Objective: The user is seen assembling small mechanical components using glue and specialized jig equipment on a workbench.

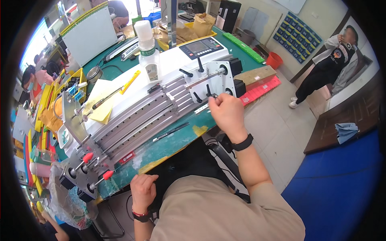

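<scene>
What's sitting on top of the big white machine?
A clear plastic bottle with a white cap stands on the white machine, beside a yellow paper sheet and a yellow ruler. What lies under the paper is covered.

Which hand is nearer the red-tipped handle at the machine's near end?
Left. The left hand rests on the table edge just right of and below the red-tipped handle. The right hand is up at the machine's far end, by the black knobs.

The person wears a beige short-sleeved shirt, a black wristband on the right wrist and a red-and-black band on the left.
</scene>
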